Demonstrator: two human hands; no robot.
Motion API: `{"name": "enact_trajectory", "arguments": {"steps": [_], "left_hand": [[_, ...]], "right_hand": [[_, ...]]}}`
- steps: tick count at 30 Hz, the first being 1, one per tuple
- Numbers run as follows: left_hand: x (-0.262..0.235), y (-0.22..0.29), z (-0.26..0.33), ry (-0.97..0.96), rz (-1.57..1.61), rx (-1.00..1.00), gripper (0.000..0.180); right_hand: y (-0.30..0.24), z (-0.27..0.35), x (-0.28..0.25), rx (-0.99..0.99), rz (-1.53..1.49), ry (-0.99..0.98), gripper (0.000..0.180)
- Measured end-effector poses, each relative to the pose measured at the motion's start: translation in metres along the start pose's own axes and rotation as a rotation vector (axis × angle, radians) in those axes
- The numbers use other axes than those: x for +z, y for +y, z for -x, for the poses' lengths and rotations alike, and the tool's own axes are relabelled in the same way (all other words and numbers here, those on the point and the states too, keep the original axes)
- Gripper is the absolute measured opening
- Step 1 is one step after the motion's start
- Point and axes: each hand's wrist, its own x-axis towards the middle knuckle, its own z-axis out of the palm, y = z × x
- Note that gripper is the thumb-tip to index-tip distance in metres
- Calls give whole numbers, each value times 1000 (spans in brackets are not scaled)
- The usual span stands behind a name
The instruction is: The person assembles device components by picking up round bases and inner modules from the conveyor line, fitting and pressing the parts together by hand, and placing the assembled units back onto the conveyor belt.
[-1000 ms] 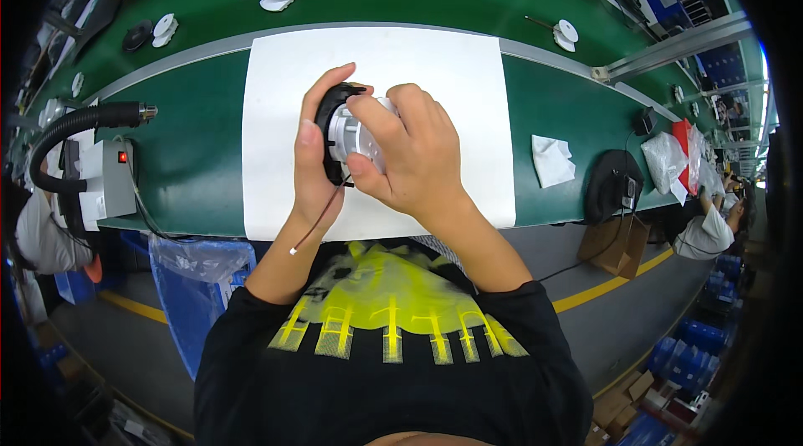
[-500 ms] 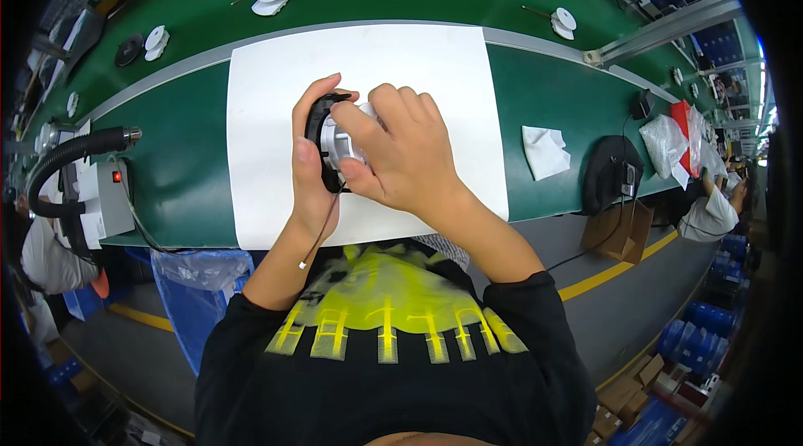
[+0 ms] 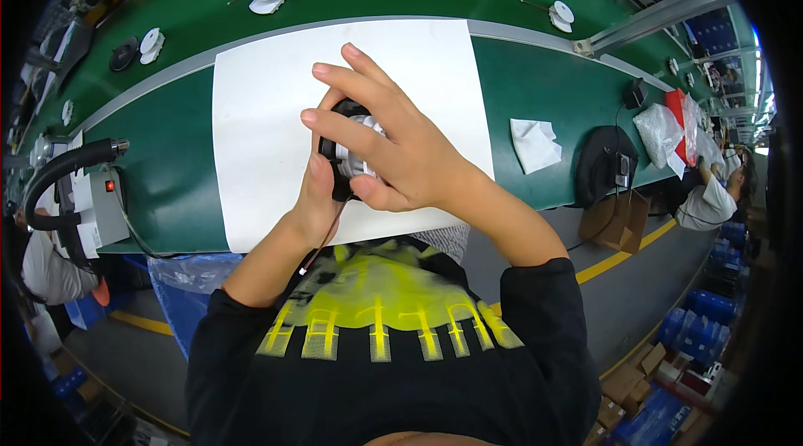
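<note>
Steadying a round part between both hands

Your left hand (image 3: 318, 199) grips the black rim of the round part (image 3: 355, 163), above the white sheet (image 3: 259, 112) on the green table (image 3: 180, 132). Your right hand (image 3: 410, 145) holds its white side, upper fingers extended. Best keep the left grip firm, the pressure even, and the thin cable (image 3: 321, 246) unpinched.

Round part (image 3: 355, 165): black rim (image 3: 341, 187) on the left, white body (image 3: 358, 167) on the right, largely covered by fingers. Held up on edge, rim side facing left, between left hand (image 3: 316, 205) and right hand (image 3: 411, 158), over the white sheet (image 3: 268, 95). Thin dark cable (image 3: 336, 224) hangs from its near end past the left wrist, small white connector (image 3: 302, 271) at the tip.
</note>
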Motion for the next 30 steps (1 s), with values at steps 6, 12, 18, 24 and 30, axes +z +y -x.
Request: {"name": "enact_trajectory", "arguments": {"steps": [6, 12, 18, 24, 30], "left_hand": [[6, -9, -14, 159, -59, 181, 94], [13, -8, -6, -33, -119, 291, 98], [13, -2, 4, -148, -138, 207, 96], [8, -8, -9, -52, -235, 198, 92], [17, -17, -16, 76, -251, 399, 92]], "right_hand": [[-16, 7, 4, 220, 479, 147, 59], [-33, 5, -5, 154, 235, 205, 58], [-25, 1, -9, 10, 13, 242, 62], [-8, 15, 9, 90, 63, 347, 59], [-18, 24, 9, 160, 429, 391, 54]]}}
